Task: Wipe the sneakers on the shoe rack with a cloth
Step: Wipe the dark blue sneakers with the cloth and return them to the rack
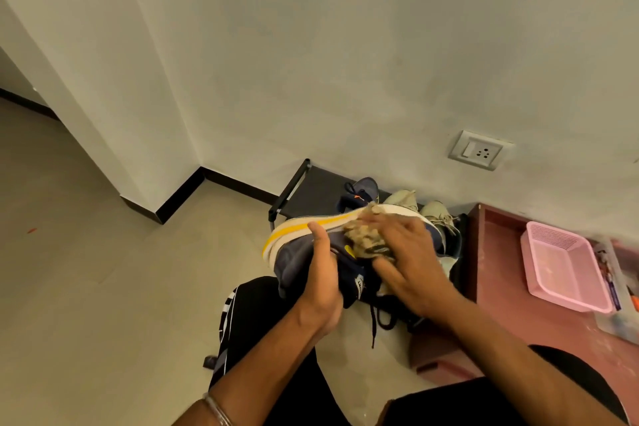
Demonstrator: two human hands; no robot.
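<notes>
— What are the hands doing?

— The left hand (321, 273) grips a navy fabric sneaker with a cream sole and yellow stripe (304, 252), thumb lying up along the sole edge, fingers curled underneath. The shoe is tipped on its side, sole facing away, held above the person's knees, near the middle of the scene. The right hand (411, 259) has its fingers bent over a crumpled beige cloth (363, 239), pressing it against the sneaker's upper just below the sole.

— Any writing?

— A small white label shows on the tongue, too blurred to read.

— And the rack?

— A low black metal-framed shoe rack with a dark fabric shelf (311, 190) stands against the far wall. On it sit a second navy sneaker (363, 188) and, to its right, a pair of pale beige laced shoes (432, 211), partly hidden by the hands. Further right, a pink plastic mesh basket (560, 263) rests on a reddish-brown wooden surface (501, 287). A silver bangle (218, 411) circles the left wrist.
</notes>
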